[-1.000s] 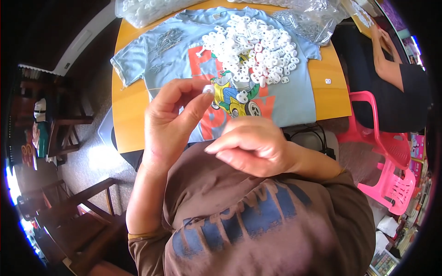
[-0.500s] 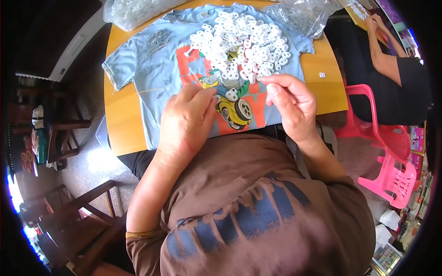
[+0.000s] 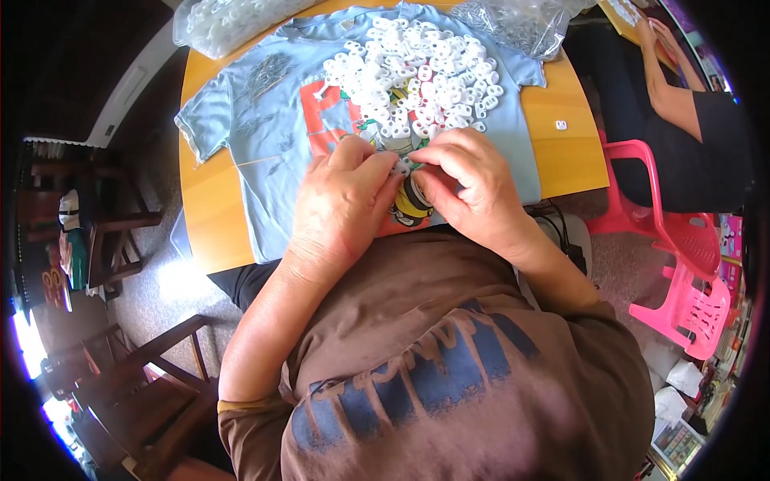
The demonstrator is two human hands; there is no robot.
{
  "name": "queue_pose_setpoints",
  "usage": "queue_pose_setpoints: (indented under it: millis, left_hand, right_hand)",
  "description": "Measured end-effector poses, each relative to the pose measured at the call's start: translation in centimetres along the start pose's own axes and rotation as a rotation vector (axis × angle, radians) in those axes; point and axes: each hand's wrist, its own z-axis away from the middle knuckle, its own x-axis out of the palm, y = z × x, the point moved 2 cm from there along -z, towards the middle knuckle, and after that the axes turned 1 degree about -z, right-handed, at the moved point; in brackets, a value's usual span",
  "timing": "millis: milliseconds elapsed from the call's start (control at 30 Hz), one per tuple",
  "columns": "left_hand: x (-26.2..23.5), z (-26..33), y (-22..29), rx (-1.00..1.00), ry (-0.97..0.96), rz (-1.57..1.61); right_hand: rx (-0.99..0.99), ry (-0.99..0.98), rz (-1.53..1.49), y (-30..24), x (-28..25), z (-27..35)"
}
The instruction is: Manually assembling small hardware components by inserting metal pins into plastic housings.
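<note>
My left hand [image 3: 338,196] pinches a small white plastic piece with holes [image 3: 401,166] over the front of the light blue T-shirt [image 3: 261,188]. My right hand [image 3: 475,183] meets it there, its thumb and forefinger closed at the piece; whatever those fingertips hold is too small to make out. Beyond both hands a heap of similar white pieces [image 3: 437,68] covers the shirt's upper middle. Thin grey metal pieces [image 3: 269,72] lie scattered on the shirt's left side.
The shirt is spread over a wooden table [image 3: 573,164], where one white piece [image 3: 561,125] lies at the right. Clear plastic bags [image 3: 233,24] stand along the far edge. Right of the table are a pink plastic chair [image 3: 678,240] and another person's arm [image 3: 672,100].
My right hand has moved left and down from the heap's near edge to join my left hand. Both hands now meet at the white piece.
</note>
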Motion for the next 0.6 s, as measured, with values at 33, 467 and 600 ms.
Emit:
queue_pose_setpoints:
  millis: [33, 467, 600]
  left_hand:
    - [0.0, 0.0, -0.1, 0.005, 0.017, 0.014]
    - [-0.2, 0.8, -0.3, 0.002, 0.06, 0.052]
    - [0.1, 0.8, -0.3, 0.026, 0.076, 0.072]
  right_hand:
    - [-0.028, -0.015, 0.071, 0.0, 0.1, 0.0]
    - [-0.088, -0.097, 0.074, -0.3, 0.3, -1.0]
    - [-0.04, -0.096, -0.005, -0.3, 0.1, -1.0]
